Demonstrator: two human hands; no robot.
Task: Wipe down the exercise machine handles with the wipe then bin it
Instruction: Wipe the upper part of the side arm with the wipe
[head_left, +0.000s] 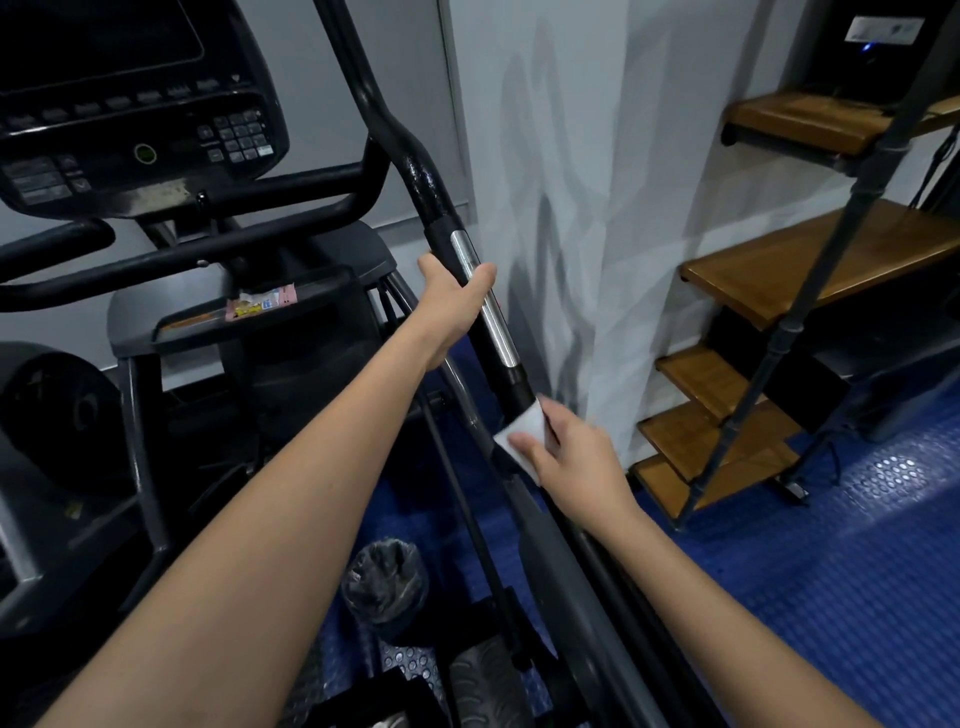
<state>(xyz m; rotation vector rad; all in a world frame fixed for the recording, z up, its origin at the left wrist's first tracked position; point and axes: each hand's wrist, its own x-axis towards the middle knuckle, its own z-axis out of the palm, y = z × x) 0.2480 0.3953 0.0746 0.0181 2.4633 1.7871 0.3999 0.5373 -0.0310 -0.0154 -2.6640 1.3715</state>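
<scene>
- Forearms: two bare forearms enter from the 6 o'clock edge and reach up toward the machine's right-side handle (485, 306), a dark bar with a bright metal sleeve, long axis running from 11 o'clock down to 5 o'clock.
- Right hand (576, 457): lower on the bar, nearer the camera; fingers and thumb curl round the wipe (519, 434) and press it against the black section just below the metal sleeve.
- Wipe: white, folded, wrapped partly round the bar; the unwiped length above it lies toward 11 o'clock from the fingers, so any further stroke would likely follow the bar's axis.
- Left hand (452, 306): higher up, thumb on one side and fingers round the far side, gripping the metal sleeve; it appears to steady the handle.
- Bin (387, 582): small, black-lined, on the floor at 7 o'clock from the wipe, beside the machine frame; contents cannot be told from this view. The right hand is nearer to it.
- Console tray (249, 325): at 9 o'clock from the left hand; holds a small pink and yellow packet (262, 305).
- Shelf unit (789, 270): wooden tiers at 3 o'clock.
</scene>
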